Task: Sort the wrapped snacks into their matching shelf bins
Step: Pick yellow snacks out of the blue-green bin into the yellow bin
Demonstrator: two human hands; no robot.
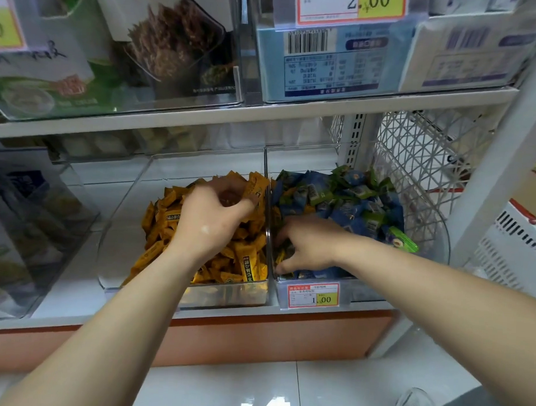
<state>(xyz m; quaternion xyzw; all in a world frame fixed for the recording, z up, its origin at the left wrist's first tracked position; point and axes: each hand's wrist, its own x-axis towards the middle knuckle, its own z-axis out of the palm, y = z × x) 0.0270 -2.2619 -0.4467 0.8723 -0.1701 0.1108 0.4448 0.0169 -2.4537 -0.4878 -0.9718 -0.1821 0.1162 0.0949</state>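
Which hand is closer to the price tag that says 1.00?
Right. The right hand is in the blue-snack bin just behind the price tag; the left hand is off to the side, holding yellow snacks in the next bin.

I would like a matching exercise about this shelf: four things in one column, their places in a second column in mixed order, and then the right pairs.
Things
1. left hand
2. right hand
3. red and yellow paper price tag
4. white plastic lattice basket

Places
A. on the front of the right clear plastic bin
B. right of both bins
C. among the blue and green wrapped snacks in that bin
D. over the left clear plastic bin, gripping yellow wrapped snacks

Pairs: 1-D, 2-C, 3-A, 4-B
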